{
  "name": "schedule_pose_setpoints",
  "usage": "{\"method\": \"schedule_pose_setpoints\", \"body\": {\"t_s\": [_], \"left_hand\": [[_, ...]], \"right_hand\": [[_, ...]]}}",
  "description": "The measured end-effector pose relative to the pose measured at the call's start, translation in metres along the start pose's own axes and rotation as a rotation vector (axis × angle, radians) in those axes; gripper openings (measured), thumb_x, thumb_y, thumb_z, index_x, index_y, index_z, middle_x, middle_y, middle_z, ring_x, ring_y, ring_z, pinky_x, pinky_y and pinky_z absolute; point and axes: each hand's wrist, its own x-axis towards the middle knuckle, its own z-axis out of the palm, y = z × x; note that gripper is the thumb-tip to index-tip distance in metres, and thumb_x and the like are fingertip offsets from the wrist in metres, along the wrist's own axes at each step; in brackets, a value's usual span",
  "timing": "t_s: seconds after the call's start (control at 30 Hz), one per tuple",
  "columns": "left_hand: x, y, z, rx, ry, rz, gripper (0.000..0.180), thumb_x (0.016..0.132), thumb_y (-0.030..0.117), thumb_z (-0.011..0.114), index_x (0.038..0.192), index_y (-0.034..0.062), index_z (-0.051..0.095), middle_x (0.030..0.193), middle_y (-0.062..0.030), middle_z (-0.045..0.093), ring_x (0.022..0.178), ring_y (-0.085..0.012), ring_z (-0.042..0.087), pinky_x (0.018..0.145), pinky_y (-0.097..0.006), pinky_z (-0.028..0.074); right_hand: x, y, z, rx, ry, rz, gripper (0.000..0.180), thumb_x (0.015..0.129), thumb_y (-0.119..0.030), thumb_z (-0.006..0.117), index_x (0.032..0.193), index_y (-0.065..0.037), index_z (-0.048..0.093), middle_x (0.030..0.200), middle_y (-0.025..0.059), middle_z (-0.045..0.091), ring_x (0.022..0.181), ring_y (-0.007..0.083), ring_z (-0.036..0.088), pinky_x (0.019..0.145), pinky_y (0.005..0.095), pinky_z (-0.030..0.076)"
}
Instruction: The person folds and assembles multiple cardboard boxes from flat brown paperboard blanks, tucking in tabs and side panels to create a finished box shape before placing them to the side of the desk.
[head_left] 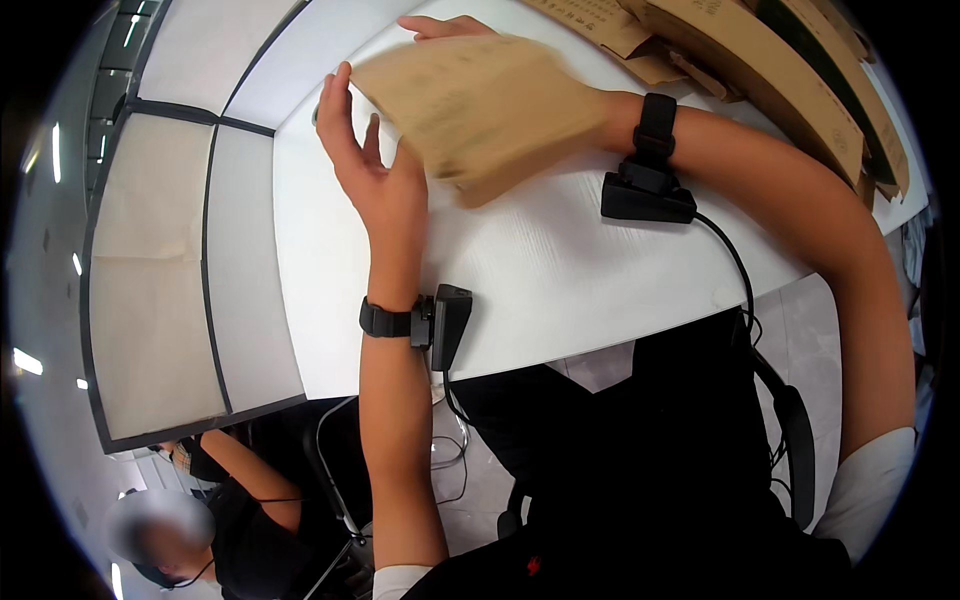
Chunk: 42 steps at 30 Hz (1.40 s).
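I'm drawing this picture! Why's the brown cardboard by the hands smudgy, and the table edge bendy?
Head view: the brown cardboard is smeared, probably by motion; head view: the edge of the white table bows, likely from the fisheye lens.

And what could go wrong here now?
The brown cardboard might slip: it looks blurry, as if moving, and the left hand seems open beside it. The cable from the black wrist device on the right could snag, since it runs over the edge of the white table.
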Motion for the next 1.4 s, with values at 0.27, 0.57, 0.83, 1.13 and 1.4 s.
{"method": "schedule_pose_setpoints", "body": {"t_s": [0.27, 0.57, 0.83, 1.13, 1.4], "left_hand": [[0.000, 0.026, 0.000, 0.017, 0.206, 0.080, 0.054, 0.101, 0.028, 0.061, 0.148, 0.0033, 0.051, 0.127, -0.0107, 0.054, 0.117, -0.0205, 0.053, 0.090, -0.035, 0.051], [0.000, 0.032, 0.011, 0.360, 0.074, 0.345, 0.070, 0.082, 0.013, 0.076, 0.148, 0.0123, 0.051, 0.132, -0.0086, 0.046, 0.111, -0.0196, 0.050, 0.085, -0.033, 0.052], [0.000, 0.032, 0.002, 0.225, 0.152, 0.191, 0.046, 0.086, -0.001, 0.067, 0.131, 0.0099, 0.065, 0.126, -0.0073, 0.047, 0.099, -0.0144, 0.056, 0.073, -0.025, 0.054], [0.002, 0.031, 0.005, 0.298, 0.158, 0.268, 0.038, 0.084, -0.004, 0.064, 0.118, 0.0096, 0.074, 0.123, -0.0087, 0.056, 0.110, -0.0225, 0.059, 0.086, -0.031, 0.053], [0.001, 0.036, -0.004, 0.409, -0.176, 0.429, 0.035, 0.084, -0.004, 0.065, 0.114, 0.0072, 0.076, 0.126, -0.0086, 0.064, 0.111, -0.0224, 0.063, 0.087, -0.033, 0.056]], "right_hand": [[0.007, 0.011, 0.003, -0.701, 0.100, -0.186, 0.083, 0.080, -0.011, 0.083, 0.152, -0.029, 0.046, 0.134, 0.0110, 0.052, 0.092, 0.0211, 0.065, 0.081, 0.0316, 0.059], [0.006, 0.009, 0.005, -0.869, 0.061, -0.316, 0.084, 0.082, -0.008, 0.080, 0.154, -0.024, 0.041, 0.148, 0.0145, 0.045, 0.127, 0.0337, 0.057, 0.103, 0.0396, 0.054], [0.002, -0.014, 0.009, -0.497, 0.125, 0.167, 0.057, 0.102, -0.004, 0.049, 0.155, -0.025, 0.044, 0.144, 0.0063, 0.056, 0.111, 0.0143, 0.064, 0.081, 0.0267, 0.060], [0.000, -0.005, 0.005, -0.533, 0.040, -0.020, 0.050, 0.105, -0.017, 0.055, 0.154, -0.023, 0.045, 0.143, 0.0077, 0.053, 0.103, 0.0146, 0.065, 0.081, 0.0272, 0.058], [0.008, -0.008, 0.002, 0.027, 0.353, 0.374, 0.083, 0.088, -0.056, 0.073, 0.146, -0.004, 0.046, 0.135, 0.0133, 0.059, 0.124, 0.0247, 0.060, 0.096, 0.0369, 0.054]]}}
